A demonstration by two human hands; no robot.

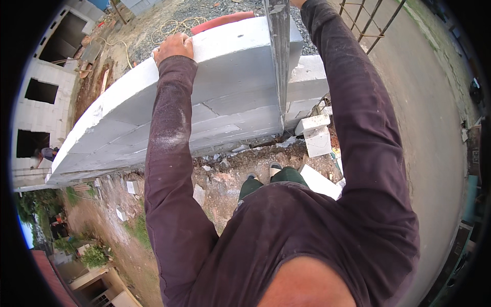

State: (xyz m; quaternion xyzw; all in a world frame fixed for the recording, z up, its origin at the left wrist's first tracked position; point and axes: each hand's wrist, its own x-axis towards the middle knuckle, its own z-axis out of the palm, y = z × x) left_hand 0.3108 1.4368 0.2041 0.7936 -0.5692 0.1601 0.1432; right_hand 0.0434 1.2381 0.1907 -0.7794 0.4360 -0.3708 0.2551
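Note:
My left hand (175,47) lies on the top edge of a wall of white blocks (230,97), its fingers bent and closed over the edge. Just a sliver of my right hand (298,2) shows at the upper rim, near the top of a long grey upright post (279,61); its fingers are out of sight. The post stands against the wall's right end, with a lower stretch of blocks (309,71) beyond it. White dust marks my left sleeve.
Loose white blocks (318,140) sit on rubble near my feet. Rebar (376,36) sticks up at the upper right, beside a paved road (424,128). Behind the wall lie a long red piece (222,22) and a yellowish hose (125,53). Another person (47,153) is at far left.

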